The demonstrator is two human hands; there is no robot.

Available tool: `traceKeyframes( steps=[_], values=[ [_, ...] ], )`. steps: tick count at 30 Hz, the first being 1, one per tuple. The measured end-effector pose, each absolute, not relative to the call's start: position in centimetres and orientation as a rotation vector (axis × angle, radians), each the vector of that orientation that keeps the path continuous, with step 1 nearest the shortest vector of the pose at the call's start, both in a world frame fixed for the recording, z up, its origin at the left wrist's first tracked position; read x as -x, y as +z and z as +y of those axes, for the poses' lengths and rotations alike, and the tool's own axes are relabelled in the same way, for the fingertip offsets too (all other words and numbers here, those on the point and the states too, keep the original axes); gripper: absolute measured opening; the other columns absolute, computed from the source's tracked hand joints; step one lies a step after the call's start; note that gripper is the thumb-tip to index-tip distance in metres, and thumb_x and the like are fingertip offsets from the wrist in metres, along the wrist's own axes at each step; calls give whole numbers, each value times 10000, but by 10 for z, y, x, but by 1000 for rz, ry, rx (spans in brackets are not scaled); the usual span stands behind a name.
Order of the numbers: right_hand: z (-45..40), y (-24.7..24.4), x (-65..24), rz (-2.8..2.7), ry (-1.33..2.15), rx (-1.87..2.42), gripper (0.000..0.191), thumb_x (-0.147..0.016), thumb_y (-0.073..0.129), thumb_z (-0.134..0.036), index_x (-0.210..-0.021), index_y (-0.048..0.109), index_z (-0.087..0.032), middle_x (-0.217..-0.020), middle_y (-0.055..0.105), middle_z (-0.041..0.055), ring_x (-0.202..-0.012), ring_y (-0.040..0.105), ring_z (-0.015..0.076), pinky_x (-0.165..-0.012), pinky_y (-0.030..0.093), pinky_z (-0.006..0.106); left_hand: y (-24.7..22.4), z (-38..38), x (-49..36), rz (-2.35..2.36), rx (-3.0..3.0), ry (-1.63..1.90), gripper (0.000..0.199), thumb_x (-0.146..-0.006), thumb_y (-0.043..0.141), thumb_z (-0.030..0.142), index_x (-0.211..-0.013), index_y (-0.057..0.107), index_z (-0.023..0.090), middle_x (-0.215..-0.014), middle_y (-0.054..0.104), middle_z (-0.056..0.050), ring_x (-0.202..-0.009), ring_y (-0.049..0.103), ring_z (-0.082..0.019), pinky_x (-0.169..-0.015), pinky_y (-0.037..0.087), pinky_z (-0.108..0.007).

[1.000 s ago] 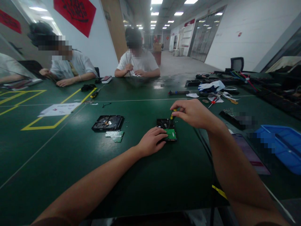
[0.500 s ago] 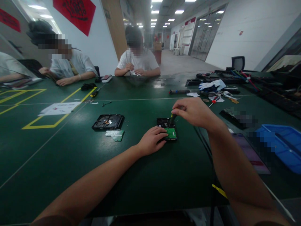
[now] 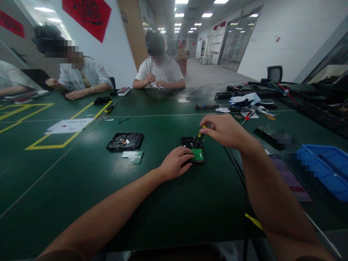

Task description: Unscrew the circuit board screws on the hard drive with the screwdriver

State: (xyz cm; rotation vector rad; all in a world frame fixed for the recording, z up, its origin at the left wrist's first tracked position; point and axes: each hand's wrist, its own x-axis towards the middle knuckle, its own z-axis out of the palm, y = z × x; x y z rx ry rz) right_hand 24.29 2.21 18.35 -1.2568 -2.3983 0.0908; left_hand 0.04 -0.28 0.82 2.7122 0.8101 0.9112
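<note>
The right hand (image 3: 217,128) is closed on a yellow and black screwdriver (image 3: 200,135), pinched between thumb and fingers, with the shaft slanting down to a hard drive (image 3: 187,141); where exactly the tip meets it is too small to tell. The left hand (image 3: 175,163) lies over the drive's left side, fingers bent onto its green board (image 3: 198,155), thumb at the near side; whether it grips or only presses, I cannot tell. The drive lies flat on the bench (image 3: 163,210), well in from the near edge. Toward the bench's left edge lies a second drive (image 3: 126,140), with a loose circuit board (image 3: 133,156) just beside its near side. Toward the right edge are a blue tray (image 3: 328,174) and, farther back, a red screwdriver (image 3: 248,116) near some white gloves (image 3: 246,99). Toward the left edge, a sheet of paper (image 3: 69,125) lies across yellow tape (image 3: 49,147). A person in a white top (image 3: 170,72) sits at the far edge.
</note>
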Motion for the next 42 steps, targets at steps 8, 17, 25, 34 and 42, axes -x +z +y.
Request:
traceKeyframes(
  steps=[8,17,25,34,42],
  values=[
    [24,182,-241,-2411,76,1243,187,-961,719,-397,-965,798,-228,-930,813,44,-809,712,217,-751,459,341,8,-2,0,803,-2705,917,322,-1025,659,297,-1341,689,242,-1361,700,-103,-1321,640,-299,-1170,527,-572],
    [25,181,-241,-2424,102,1229,273,-944,657,-243,-1174,794,-191,-954,828,64,-790,734,227,-793,489,367,7,-2,-1,804,-2707,924,327,-1022,665,294,-1344,687,236,-1358,703,-109,-1319,640,-297,-1165,530,-567],
    [23,181,-240,-2414,63,1245,156,-944,729,-358,-961,773,-209,-908,809,49,-792,710,216,-733,451,327,8,-3,-1,806,-2699,922,327,-1021,663,300,-1342,691,245,-1346,705,-110,-1308,648,-297,-1161,535,-562],
    [26,181,-240,-2452,44,1225,193,-953,714,-353,-1033,805,-202,-990,808,72,-804,709,217,-763,478,342,7,-3,-1,798,-2721,931,320,-1029,655,298,-1341,687,233,-1369,694,-108,-1327,638,-299,-1166,532,-560],
    [24,180,-239,-2450,119,1190,305,-947,639,-210,-1208,794,-185,-1124,826,95,-842,741,232,-833,515,376,6,-3,0,808,-2724,931,317,-1030,656,298,-1337,688,224,-1377,696,-109,-1333,641,-298,-1185,520,-559]
  ],
)
